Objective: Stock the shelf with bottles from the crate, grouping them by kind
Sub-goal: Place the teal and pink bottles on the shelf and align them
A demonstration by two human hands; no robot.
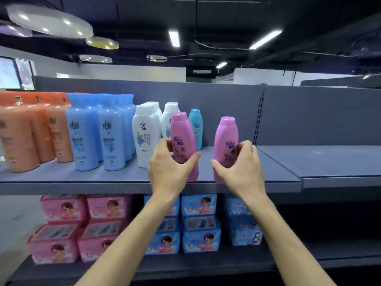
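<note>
My left hand (169, 168) grips a pink bottle (183, 137) at its lower half, upright at the front edge of the grey top shelf (123, 180). My right hand (241, 166) grips a second pink bottle (225, 139) a little to the right, its base at the shelf's front edge. Behind the left pink bottle stands a teal bottle (195, 126). Further left stand white bottles (144, 135), light blue bottles (97, 133) and orange bottles (31, 131), each kind in its own rows. The crate is out of view.
The shelf right of the pink bottles is bare, and the adjoining shelf section (329, 162) holds nothing. On the lower shelf sit stacked pink packs (82, 223) and blue packs (200, 223). A perforated upright (259, 116) divides the back panels.
</note>
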